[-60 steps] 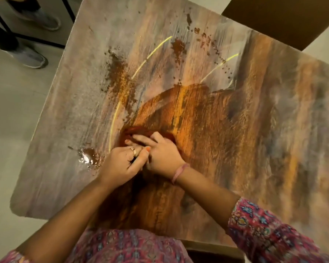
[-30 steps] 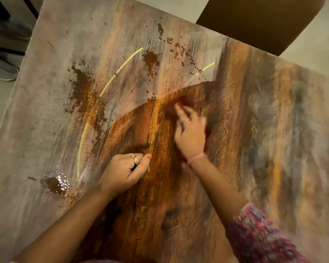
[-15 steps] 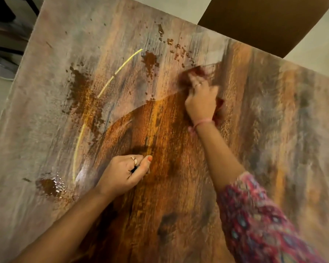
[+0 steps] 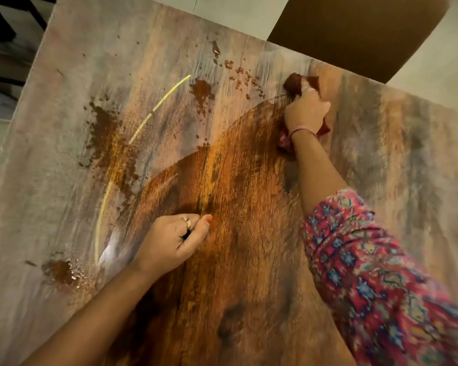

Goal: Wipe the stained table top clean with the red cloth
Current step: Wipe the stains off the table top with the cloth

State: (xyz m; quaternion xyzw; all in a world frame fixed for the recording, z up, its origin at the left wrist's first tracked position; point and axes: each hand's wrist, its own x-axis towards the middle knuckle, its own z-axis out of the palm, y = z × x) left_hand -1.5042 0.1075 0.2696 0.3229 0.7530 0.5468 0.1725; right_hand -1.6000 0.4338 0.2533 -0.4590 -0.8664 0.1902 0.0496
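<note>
Brown stains (image 4: 103,133) cover the wooden table top (image 4: 236,233) at upper left. I see my right hand (image 4: 306,112) gripping the red cloth (image 4: 294,81) upper right; my left hand (image 4: 172,243) rests at centre, fingers curled, holding nothing.

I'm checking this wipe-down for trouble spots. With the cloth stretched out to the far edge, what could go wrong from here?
1. The right hand presses the crumpled red cloth close to the wooden table top's far edge, so residue may get pushed onto the floor.
2. The brown speckled stains and the wet brown puddle lie outside the wiped arc and may be missed.
3. The patterned pink sleeve hangs low and might smear.
</note>
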